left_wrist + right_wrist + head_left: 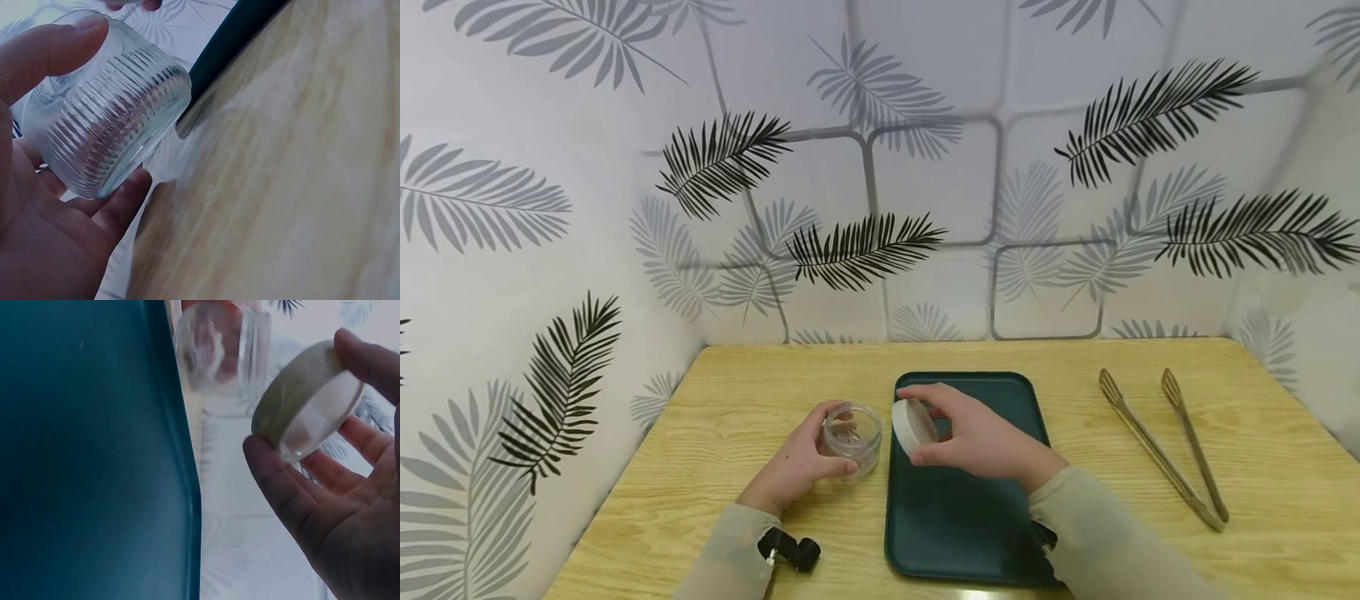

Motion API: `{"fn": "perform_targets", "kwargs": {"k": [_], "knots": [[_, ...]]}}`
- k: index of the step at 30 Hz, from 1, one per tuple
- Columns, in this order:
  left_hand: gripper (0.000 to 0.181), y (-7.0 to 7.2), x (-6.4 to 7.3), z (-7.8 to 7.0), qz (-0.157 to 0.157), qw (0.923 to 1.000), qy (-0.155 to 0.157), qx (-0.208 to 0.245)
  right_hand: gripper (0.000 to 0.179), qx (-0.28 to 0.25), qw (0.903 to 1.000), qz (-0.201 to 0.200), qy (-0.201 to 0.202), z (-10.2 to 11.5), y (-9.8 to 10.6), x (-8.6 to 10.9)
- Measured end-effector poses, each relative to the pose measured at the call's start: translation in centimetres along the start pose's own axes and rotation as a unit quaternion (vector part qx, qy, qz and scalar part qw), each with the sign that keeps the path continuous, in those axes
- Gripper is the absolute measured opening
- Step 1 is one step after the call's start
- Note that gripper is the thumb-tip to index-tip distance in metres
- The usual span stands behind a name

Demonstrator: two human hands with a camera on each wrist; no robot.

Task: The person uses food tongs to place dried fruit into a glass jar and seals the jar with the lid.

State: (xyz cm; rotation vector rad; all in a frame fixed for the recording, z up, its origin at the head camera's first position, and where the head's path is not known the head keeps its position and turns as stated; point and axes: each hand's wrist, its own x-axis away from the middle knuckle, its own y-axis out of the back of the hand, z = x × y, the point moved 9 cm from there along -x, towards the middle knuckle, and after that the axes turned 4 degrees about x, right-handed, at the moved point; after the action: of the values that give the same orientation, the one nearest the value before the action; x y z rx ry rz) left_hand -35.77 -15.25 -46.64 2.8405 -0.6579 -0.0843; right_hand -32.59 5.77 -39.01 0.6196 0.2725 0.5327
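Observation:
In the head view my left hand (pixel 797 467) grips a clear glass jar (pixel 863 454) with its mouth uncovered, left of the dark green tray (pixel 955 525). The left wrist view shows the jar's ribbed wall (pixel 115 119) between thumb and fingers; what shows through the glass cannot be made out clearly. My right hand (pixel 981 435) holds a round whitish lid (pixel 913 427) by its rim, tilted on edge over the tray's left side. In the right wrist view the lid (pixel 297 384) is pinched between thumb and fingers, apart from the jar (pixel 215 350).
Metal tongs (pixel 1157 452) lie spread on the wooden table (pixel 760 383), right of the tray. A leaf-patterned wall (pixel 925 192) rises behind the table. Black wrist gear (pixel 790 550) sits at the left sleeve.

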Motion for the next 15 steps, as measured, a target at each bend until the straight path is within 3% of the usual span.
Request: {"fn": "perform_targets", "kwargs": {"k": [7,15], "knots": [[0.087,-0.4,0.0,-0.1,0.023,0.9996,-0.001,-0.016,0.076,0.054,0.9985,0.002,0.012,0.9,-2.3,-2.7],[0.088,-0.7,-0.1,0.1,0.042,0.9988,0.0,-0.024,0.075,0.13,0.991,0.022,0.023,1.7,-3.9,-4.2]]}}
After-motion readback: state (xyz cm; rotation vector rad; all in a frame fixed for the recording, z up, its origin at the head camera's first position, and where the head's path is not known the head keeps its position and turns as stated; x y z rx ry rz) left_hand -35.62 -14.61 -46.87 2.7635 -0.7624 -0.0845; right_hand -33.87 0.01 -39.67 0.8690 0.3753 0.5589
